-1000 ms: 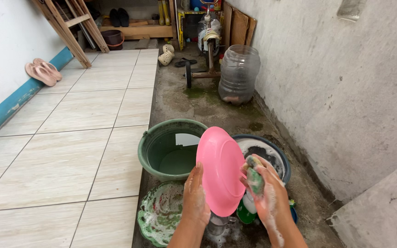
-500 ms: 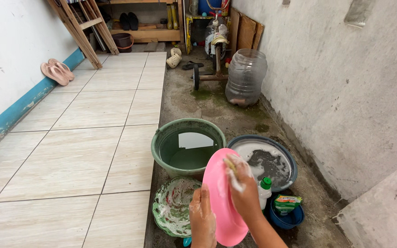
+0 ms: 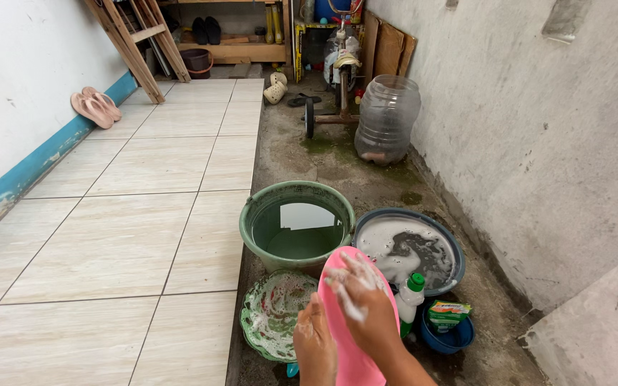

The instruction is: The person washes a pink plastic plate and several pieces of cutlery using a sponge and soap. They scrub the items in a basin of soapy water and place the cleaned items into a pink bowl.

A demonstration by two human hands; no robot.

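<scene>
A pink plate [image 3: 345, 350] stands on edge at the bottom centre, held between both hands. My left hand [image 3: 314, 343] grips its near left rim, fingers foamy. My right hand [image 3: 365, 307] lies flat across the plate's face, covered in soap suds; whether a sponge is under it I cannot tell. Just left of the plate lies a green patterned plate [image 3: 270, 318] coated with foam on the concrete.
A green bucket of water [image 3: 262, 214] and a dark basin of soapy water [image 3: 452, 250] sit ahead. A green-capped soap bottle [image 3: 410, 300] and a small blue bowl [image 3: 448, 342] with a green packet stand right. Farther off: a clear water jug [image 3: 388, 118], tricycle [image 3: 337, 86], sandals [image 3: 94, 107].
The plate has dropped lower in view and turned more edge-on. My right hand slid from the plate's right side onto its face, and the view tilted up.
</scene>
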